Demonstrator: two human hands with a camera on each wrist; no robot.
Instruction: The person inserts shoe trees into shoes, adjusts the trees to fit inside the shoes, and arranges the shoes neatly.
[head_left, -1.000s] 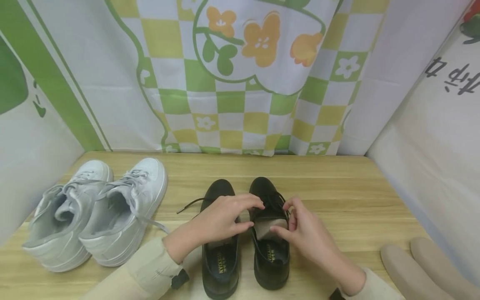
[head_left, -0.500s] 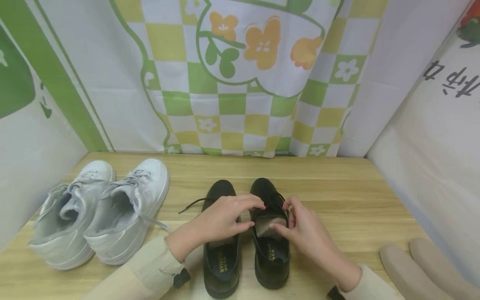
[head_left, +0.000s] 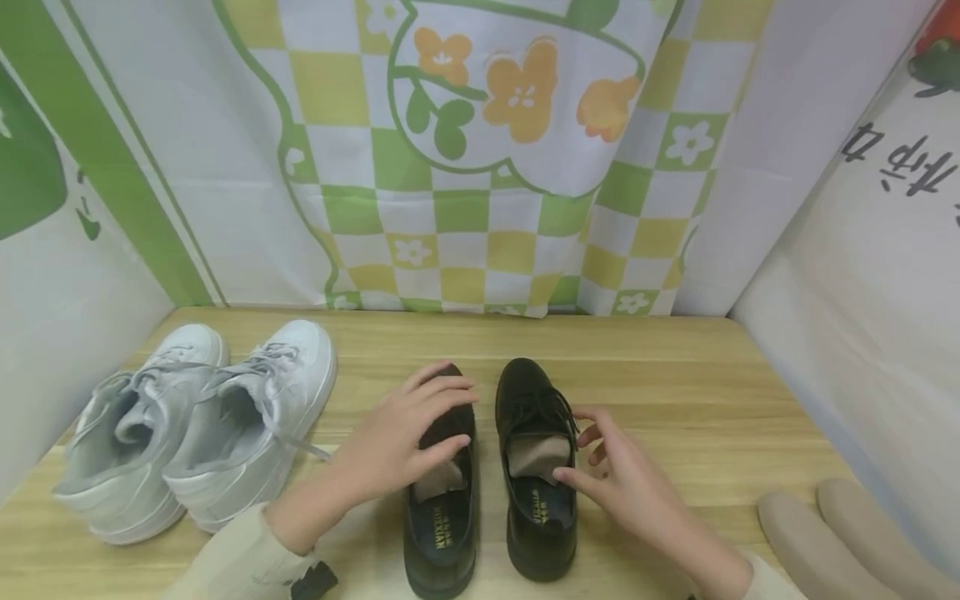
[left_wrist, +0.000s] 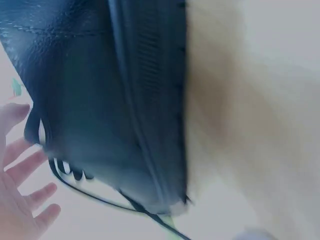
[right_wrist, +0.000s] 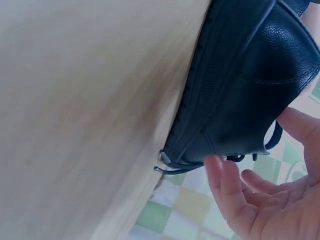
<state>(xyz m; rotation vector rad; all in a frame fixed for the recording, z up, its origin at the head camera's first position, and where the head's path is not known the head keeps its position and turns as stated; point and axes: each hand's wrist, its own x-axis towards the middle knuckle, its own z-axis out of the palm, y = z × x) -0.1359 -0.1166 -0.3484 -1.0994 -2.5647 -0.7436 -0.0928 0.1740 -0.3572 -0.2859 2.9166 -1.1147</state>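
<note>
Two black lace-up shoes stand side by side in the middle of the head view. Over the left black shoe (head_left: 441,533) is my left hand (head_left: 401,429), fingers spread and holding nothing, covering its laces. In the left wrist view a loose lace (left_wrist: 95,200) trails past that shoe's front. My right hand (head_left: 626,471) is at the outer side of the right black shoe (head_left: 542,546), fingers loosely bent, thumb by the opening. Tied laces (head_left: 546,406) lie across that shoe's front. In the right wrist view the fingertips (right_wrist: 214,162) are right at the shoe's side.
A pair of white sneakers (head_left: 247,425) with grey laces stands on the left of the wooden board (head_left: 630,350). Beige rounded shoe shapes (head_left: 810,533) lie at the lower right. A checked curtain (head_left: 465,208) hangs behind, with white fabric at both sides.
My left hand has moved left, from the right black shoe to above the left one. My right hand has drawn slightly away from the right shoe's laces.
</note>
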